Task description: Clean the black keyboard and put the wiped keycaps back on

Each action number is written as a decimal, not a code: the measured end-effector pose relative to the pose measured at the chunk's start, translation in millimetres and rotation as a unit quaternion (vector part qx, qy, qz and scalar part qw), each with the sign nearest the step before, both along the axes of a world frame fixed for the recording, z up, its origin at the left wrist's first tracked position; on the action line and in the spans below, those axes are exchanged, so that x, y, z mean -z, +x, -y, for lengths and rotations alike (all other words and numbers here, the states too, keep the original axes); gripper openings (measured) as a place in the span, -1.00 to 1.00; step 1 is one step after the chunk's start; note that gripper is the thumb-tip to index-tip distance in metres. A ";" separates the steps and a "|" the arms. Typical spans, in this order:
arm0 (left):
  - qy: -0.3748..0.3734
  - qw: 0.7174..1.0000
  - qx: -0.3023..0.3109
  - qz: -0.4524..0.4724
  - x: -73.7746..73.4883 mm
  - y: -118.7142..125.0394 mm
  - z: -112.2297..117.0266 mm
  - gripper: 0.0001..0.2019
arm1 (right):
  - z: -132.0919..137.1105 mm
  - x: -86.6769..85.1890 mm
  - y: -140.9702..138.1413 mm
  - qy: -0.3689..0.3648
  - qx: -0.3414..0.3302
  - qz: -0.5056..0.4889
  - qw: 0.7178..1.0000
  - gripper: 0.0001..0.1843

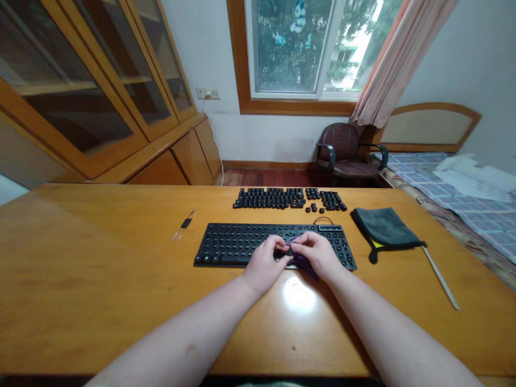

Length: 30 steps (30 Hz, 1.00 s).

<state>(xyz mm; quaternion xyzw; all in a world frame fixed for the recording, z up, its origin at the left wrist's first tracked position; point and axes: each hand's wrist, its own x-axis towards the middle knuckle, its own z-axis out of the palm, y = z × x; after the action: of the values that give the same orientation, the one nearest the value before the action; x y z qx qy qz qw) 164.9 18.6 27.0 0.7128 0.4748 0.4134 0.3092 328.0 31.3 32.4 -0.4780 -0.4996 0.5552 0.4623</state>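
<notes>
A black keyboard lies on the table, most of its keycaps off and the switch posts bare. A few caps, with the long space bar, sit in its bottom row at the left. Over its right half, my left hand pinches a small black keycap. My right hand is closed on a purple cloth, its fingertips meeting those of my left hand at the keycap. Part of the cloth hangs below my right fingers, and my hands hide the keys beneath.
Loose black keycaps stand in rows behind the keyboard. A keycap puller lies to the left on the wooden table. At the right are a folded dark grey cloth and a thin pale strip. Beyond stands an office chair.
</notes>
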 end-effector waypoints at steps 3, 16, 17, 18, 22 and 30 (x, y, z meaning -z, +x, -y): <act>-0.005 1.000 0.004 0.007 0.1 0.2 0.1 -0.78 | 0.4 0.2 0.1 0.008 0.003 -0.025 1.000 -0.71; -0.052 0.971 0.022 0.232 2.5 1.0 -3.5 -0.78 | -4.3 -3.5 9.1 0.036 0.049 -0.007 0.998 -0.71; -0.049 0.970 0.019 0.237 1.5 0.3 -4.3 -0.77 | -4.9 -4.4 10.9 0.049 0.059 -0.006 0.997 -0.73; -0.046 0.971 0.015 0.235 0.7 -0.6 -5.2 -0.78 | -5.8 -5.3 12.8 0.064 0.071 -0.010 0.995 -0.75; -0.025 0.980 0.001 0.198 -1.5 -5.2 -7.1 -0.83 | -11.2 -7.8 22.2 0.107 0.140 -0.110 0.978 -0.83; 0.085 0.996 -0.024 0.034 -10.3 -10.2 -4.4 -0.89 | -2.7 -19.5 37.4 0.259 0.122 0.085 0.954 -0.89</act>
<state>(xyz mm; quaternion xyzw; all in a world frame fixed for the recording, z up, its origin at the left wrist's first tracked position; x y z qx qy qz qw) 154.7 23.0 37.3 0.7105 0.4437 0.4836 0.2539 365.4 34.1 51.9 -0.4447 -0.6014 0.3036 0.5903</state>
